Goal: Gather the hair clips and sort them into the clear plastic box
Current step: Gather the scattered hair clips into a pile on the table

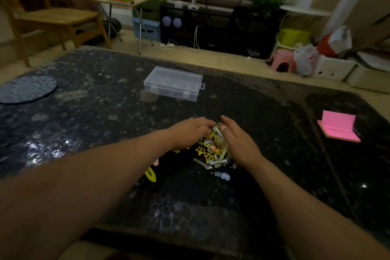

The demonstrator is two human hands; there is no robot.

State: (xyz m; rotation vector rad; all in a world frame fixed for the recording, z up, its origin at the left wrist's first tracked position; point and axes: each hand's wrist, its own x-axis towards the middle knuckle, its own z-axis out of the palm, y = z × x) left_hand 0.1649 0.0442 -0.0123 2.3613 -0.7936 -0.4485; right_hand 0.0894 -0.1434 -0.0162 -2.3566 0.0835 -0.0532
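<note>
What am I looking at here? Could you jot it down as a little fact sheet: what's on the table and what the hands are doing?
Surface: dark speckled table
Hair clips: mixed heap between the hands; one yellow clip lies apart
Left hand: against the heap's left side
Right hand: cupping the heap's right side
Clear plastic box: lid closed, beyond the heap, untouched
Also there: pink notepad on the right

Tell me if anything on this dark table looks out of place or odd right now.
Two things. The clear plastic box looks shut, lid down, though clips must go in. A yellow hair clip and a small lilac piece lie apart from the heap of hair clips between the left hand and right hand.
</note>
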